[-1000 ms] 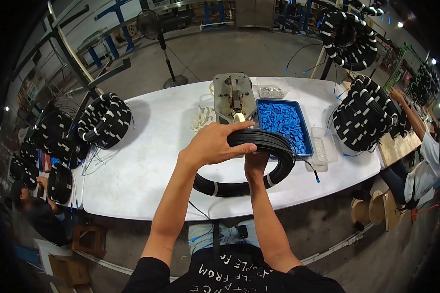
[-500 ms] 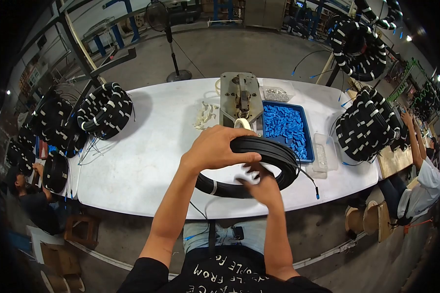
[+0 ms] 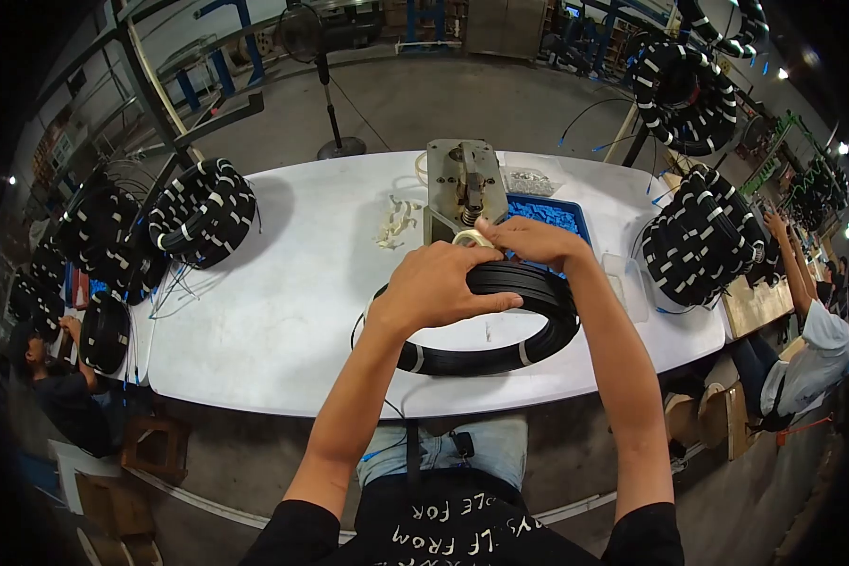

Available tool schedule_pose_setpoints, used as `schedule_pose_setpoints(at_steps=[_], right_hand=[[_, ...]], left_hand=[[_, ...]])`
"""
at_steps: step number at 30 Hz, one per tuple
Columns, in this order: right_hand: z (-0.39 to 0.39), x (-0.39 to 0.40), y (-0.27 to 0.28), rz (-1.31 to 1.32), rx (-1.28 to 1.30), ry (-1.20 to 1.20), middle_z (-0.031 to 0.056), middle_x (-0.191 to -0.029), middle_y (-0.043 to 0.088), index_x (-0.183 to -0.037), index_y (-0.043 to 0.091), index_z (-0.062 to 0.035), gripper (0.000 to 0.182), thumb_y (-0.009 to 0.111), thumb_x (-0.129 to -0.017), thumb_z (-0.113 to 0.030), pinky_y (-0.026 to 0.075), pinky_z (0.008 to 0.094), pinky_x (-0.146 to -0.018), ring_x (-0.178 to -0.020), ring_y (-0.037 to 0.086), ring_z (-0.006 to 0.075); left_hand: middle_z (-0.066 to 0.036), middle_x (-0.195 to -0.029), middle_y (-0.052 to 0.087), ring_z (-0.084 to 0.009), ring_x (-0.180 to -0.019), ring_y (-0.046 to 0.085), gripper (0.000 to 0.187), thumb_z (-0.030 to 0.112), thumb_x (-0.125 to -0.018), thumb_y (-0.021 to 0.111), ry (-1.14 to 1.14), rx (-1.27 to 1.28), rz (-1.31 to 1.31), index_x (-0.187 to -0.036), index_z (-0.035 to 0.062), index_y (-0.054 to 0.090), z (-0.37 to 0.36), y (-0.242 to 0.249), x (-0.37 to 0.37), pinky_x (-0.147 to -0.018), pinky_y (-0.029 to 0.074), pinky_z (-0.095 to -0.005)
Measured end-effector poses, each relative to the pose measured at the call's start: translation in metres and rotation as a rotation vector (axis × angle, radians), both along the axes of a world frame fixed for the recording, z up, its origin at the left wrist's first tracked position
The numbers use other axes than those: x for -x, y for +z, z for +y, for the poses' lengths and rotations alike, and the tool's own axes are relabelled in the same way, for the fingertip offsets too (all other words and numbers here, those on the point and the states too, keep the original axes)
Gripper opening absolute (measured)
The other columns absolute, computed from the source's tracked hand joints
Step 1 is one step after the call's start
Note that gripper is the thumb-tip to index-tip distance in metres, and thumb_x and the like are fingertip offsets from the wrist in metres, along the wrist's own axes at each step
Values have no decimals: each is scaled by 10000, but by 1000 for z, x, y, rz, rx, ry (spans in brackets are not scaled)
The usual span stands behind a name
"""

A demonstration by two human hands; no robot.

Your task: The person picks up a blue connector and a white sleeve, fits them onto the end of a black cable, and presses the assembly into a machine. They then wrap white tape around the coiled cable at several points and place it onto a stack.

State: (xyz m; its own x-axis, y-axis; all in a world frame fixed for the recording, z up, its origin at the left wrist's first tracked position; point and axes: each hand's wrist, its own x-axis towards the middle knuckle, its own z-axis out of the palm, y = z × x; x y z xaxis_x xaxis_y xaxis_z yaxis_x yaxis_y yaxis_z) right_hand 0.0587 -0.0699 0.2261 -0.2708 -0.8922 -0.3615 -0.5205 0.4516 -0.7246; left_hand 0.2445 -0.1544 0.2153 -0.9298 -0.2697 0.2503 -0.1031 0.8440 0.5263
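Observation:
A coil of black cable [image 3: 526, 277] with a few white tape bands stands tilted over the front middle of the table. My left hand [image 3: 439, 288] is closed round its far left part, thumb on the near side. Just beyond the coil is a roll of whitish tape [image 3: 472, 240], in front of a metal machine [image 3: 464, 184]. My right hand [image 3: 542, 242] reaches over the coil's far side, its fingertips closed at the tape roll's right edge. The rest of that hand's fingers are partly hidden.
A blue tray [image 3: 587, 224] of small blue connectors sits behind my right hand. Taped cable coils are stacked at the left [image 3: 203, 213] and right [image 3: 706, 241]. White scraps [image 3: 398, 223] lie left of the machine. Other people sit at both sides.
My right hand has moved from inside the coil up and away to the tape roll. A second white band now shows on the coil's near side. My left hand still holds the coil.

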Motion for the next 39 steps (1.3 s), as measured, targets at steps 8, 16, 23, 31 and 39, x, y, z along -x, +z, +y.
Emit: schedule_pose_setpoints(at_steps=[8,16,23,31,39], right_hand=[[1,3,-2,-337,255,-188,53,-1001,686,-1121,706,-12,518,530,-976,-477,453,293,-804,-901,547,126],[4,-9,12,-486,598,-446,113,-1115,645,-1073,693,-17,430,583,-939,-410,447,401,-955,-1103,570,245],[7,-3,16,-800,795,-347,110,-1259,571,-1202,636,-23,432,617,-938,-365,520,479,-892,-1096,571,273],[28,-30,43,-628,843,-182,100,-1242,576,-1220,638,5,413,614,-949,-305,486,403,-921,-1105,574,210],[62,-66,17,-379,967,-128,127,-1264,540,-1203,639,60,428,576,-932,-264,382,352,-1028,-1177,519,216]], left_hand=[[-176,-758,672,-396,-760,660,853,676,-760,687,41,23,-27,-1371,158,393,0,-1,0,-712,502,-459],[-250,-831,651,-443,-869,663,1005,692,-737,703,34,-16,121,-1413,133,213,-1,-12,4,-727,522,-500],[-206,-811,663,-388,-808,666,758,668,-738,717,82,-10,-113,-1112,24,573,-6,5,9,-725,522,-450],[-131,-676,654,-319,-690,659,600,604,-823,668,-6,-67,-42,-950,18,688,-24,-5,18,-667,511,-400],[-129,-691,675,-336,-723,669,621,678,-787,620,74,-200,-51,-891,70,684,-38,-6,28,-677,512,-441]])
